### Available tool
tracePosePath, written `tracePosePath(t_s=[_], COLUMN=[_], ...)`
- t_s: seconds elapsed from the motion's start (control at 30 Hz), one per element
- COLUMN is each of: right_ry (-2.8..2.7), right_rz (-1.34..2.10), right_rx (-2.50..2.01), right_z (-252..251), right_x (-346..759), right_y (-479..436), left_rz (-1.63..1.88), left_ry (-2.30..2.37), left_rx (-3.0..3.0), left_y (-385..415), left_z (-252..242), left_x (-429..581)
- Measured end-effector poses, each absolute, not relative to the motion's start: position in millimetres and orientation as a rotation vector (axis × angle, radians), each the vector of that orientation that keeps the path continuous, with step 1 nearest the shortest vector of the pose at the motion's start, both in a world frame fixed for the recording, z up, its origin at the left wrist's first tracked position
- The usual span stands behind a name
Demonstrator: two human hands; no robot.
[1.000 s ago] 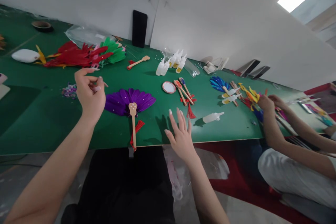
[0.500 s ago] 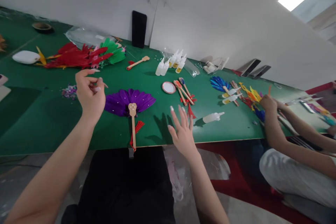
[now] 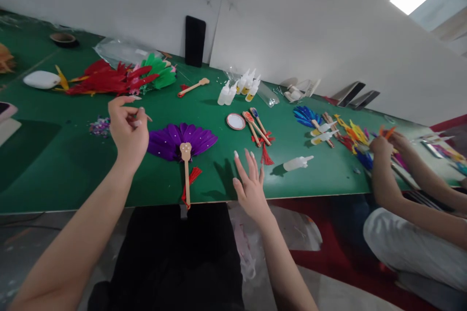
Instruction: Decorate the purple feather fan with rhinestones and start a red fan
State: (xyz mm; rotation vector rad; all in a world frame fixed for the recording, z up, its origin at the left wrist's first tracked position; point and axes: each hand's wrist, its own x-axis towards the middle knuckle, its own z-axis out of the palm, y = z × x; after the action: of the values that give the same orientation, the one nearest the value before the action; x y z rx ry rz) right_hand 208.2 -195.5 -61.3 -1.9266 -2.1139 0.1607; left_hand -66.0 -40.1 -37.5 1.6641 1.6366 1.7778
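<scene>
Head view: left hand [image 3: 129, 129] is above the green worktop [image 3: 215, 189], just left of the purple feather fan [image 3: 186, 150]. Left grip narrow: fingers curled, thumb close to them. Can't tell if something tiny is pinched in there. Right hand [image 3: 251, 187] is over the front edge of the worktop, palm down, fingers spread. Right grip wide, nothing in it.

Purple fan lies flat between the two hands, feathers fanned away from the person, wooden handle pointing back at them, its end at the front edge. White dots on the feathers and on the handle's head. Red tassel [image 3: 196, 174] lies just right of the handle.

Around the left hand: pile of small shiny bits [image 3: 98, 127] just beside it, red feathers [image 3: 109, 77] and a green feather fan [image 3: 160, 72] behind, white oval object [image 3: 41, 79] further left.

Around the right hand: white bottle [image 3: 297, 163] on its side to the right, nozzle pointing right. Handles with painted heads [image 3: 251, 124] and red tassels beyond the fingertips. White dish [image 3: 235, 121] with red rim just left of those. Cluster of upright nozzle bottles [image 3: 223, 95] further back.

Black phone [image 3: 195, 41] leans on the wall at the back. Well to the right: blue feather fan [image 3: 306, 115], two bottles [image 3: 323, 137] lying near its handle. Past that, a co-worker's hands [image 3: 381, 146] with an orange piece; details too small to tell.
</scene>
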Motion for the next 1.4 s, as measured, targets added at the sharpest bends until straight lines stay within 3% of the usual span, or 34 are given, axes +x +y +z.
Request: tracePosePath(t_s=[0.8, 1.0, 1.23, 1.4], right_ry=[-2.235, -1.957, -2.252, -2.157], right_rz=[0.147, 0.199, 0.101, 0.179], right_rx=[-1.890, -1.799, -1.824, -1.760], right_z=[-68.1, -70.9, -67.4, -67.7], right_x=[197.7, 206.1, 195.3, 204.0], right_y=[-198.8, -201.2, -199.9, -198.0], left_rz=[1.770, 1.764, 1.763, 1.755], left_ry=[1.625, 1.639, 1.640, 1.660], left_rx=[1.685, 1.659, 1.646, 1.648], left_y=[-39.4, -40.3, -41.8, -40.7], left_z=[-39.6, -37.9, -36.2, -36.7], left_x=[-67.9, -67.1, -66.7, -67.3])
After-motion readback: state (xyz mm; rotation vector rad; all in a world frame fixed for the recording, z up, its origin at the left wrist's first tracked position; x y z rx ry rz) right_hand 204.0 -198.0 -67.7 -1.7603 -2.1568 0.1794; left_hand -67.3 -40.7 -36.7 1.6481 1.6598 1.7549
